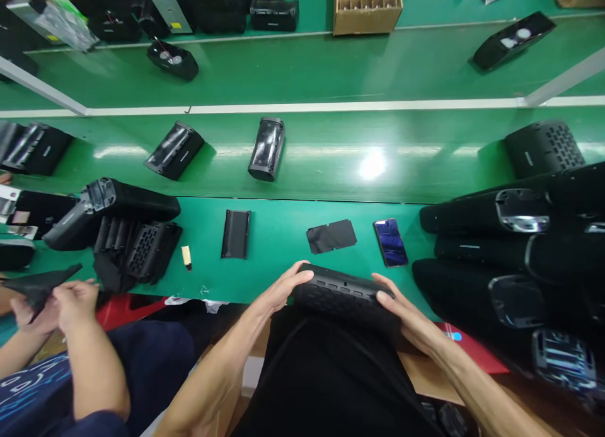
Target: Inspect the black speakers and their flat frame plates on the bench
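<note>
Near the front edge of the green bench (pixel 283 248), the left hand (pixel 278 292) and right hand (pixel 406 317) are clamping a black speaker shell (pixel 343 295) by its two ends, fingers curled around it, just off the bench edge above the lap. Left of the shell, a co-worker's hands (pixel 51 304) are gripping a black panel (pixel 40 284). Behind the shell, a black film sheet (pixel 331 236) and a phone (pixel 390 242) are lying; right of it, stacked housings (pixel 510 254) are leaning close, so a sideways swing could be knocking them over. Glare is shining off the glossy conveyor (pixel 373 163) beyond.
</note>
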### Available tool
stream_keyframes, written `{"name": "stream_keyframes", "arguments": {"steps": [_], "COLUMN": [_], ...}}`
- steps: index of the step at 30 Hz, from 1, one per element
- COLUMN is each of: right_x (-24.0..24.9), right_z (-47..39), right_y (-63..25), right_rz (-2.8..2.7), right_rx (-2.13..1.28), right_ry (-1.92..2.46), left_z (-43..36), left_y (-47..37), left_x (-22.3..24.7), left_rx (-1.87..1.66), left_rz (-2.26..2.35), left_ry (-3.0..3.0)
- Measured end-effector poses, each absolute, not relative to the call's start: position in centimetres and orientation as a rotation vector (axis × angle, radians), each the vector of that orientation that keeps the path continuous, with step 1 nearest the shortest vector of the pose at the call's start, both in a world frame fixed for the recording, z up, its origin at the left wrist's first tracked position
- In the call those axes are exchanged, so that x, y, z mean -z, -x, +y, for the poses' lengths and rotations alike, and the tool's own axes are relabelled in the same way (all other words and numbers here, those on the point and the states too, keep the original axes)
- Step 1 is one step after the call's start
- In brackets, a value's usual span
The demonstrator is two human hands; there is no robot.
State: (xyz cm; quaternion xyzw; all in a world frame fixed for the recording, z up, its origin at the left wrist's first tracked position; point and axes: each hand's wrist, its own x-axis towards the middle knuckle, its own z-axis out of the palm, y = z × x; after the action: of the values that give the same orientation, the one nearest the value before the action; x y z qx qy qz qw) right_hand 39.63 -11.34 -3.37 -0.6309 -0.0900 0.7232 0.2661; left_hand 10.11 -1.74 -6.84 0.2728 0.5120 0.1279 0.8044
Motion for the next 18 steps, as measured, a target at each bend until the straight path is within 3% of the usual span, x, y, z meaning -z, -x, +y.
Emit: {"name": "stream_keyframes", "arguments": {"steps": [11, 18], "right_x": [5.0, 4.6], "right_z": [-11.6, -11.0], "right_y": [-39.5, -41.4], "right_rz": [-0.303, -0.756], "right_rx": [-1.886, -1.934], "right_ry": [1.751, 1.823], "left_z": [-2.0, -1.1], "left_y": [-11.7, -11.4], "left_x": [8.1, 9.5], "left_rx": [-0.317, -0.283], "left_rz": [1.252, 1.225], "left_ry": [-0.471, -0.47]}}
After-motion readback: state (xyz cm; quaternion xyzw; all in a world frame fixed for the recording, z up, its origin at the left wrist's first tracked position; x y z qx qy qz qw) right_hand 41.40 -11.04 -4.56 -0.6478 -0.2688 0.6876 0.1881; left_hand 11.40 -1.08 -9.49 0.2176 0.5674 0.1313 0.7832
